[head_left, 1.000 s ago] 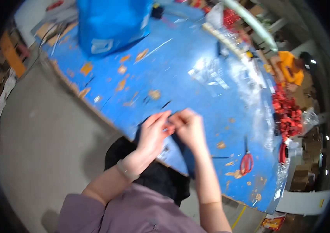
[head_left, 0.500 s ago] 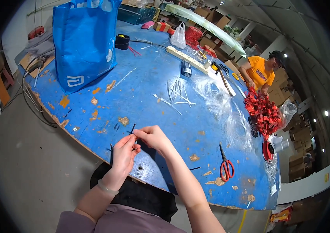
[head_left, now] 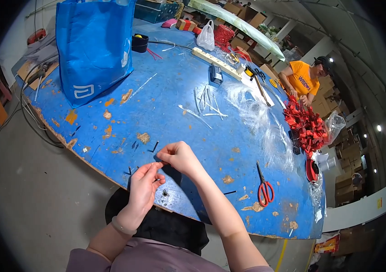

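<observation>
Pinching something too thin to identify between left hand point(head_left: 143, 186) and right hand point(head_left: 179, 156), lower centre. Heaped finished-looking red pieces point(head_left: 305, 127) at right; loose clear strips point(head_left: 206, 102) left mid-table point(head_left: 166, 104).

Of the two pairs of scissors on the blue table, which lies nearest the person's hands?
The red-handled scissors, lying alone on bare table by the right hand. The other scissors lie far off among tools, near the co-worker in orange.
</observation>
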The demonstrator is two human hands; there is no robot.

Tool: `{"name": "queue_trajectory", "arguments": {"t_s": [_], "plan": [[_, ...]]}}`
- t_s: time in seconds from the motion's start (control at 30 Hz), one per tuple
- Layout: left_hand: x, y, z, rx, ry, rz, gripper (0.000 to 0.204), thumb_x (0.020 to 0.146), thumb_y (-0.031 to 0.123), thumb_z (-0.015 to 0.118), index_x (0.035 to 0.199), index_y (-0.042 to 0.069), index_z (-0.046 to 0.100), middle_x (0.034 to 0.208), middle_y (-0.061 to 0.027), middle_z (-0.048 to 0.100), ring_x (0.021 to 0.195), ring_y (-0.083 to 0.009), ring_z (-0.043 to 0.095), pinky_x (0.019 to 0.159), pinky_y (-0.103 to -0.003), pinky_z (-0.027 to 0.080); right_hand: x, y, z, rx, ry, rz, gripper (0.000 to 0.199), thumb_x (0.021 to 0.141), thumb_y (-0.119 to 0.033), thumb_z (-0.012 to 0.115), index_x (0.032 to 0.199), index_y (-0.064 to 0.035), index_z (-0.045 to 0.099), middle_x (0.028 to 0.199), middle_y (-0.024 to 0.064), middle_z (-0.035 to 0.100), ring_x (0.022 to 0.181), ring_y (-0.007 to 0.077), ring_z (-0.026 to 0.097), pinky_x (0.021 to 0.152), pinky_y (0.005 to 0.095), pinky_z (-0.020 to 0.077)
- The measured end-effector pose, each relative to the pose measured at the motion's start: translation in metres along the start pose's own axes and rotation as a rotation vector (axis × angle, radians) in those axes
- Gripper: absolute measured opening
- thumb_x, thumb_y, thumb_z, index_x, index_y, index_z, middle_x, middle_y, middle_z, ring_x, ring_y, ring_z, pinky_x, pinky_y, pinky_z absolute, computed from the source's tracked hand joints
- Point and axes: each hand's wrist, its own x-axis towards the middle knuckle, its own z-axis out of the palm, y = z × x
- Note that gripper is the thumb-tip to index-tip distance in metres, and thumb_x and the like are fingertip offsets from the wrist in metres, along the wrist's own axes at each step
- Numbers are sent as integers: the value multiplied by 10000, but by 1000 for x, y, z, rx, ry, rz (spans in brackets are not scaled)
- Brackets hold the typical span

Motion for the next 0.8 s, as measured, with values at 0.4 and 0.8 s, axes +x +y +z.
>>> {"name": "queue_trajectory", "arguments": {"t_s": [0.4, 0.8], "plan": [[0, -7, -3, 98, -126, -151, 152, 899, 158, 440, 941, 27, 503, 963, -110, 566, 657, -112, 524, 588, -239, 455, -10, 1, 7, 470, -93, 133, 163, 798, -152, 604, 816, 9, 624, 691, 36, 607, 525, 71, 504, 471, 208, 402], [-26, 111, 15, 1365, -416, 624, 149, 823, 113, 515, 888, -4, 581, 776, -150, 586, 679, -238, 585, 578, -317, 444, -11, 0, 5, 517, -99, 249, 161, 796, -158, 610, 831, -1, 602, 694, 27, 599, 563, 68, 524, 507, 190, 408]]}}
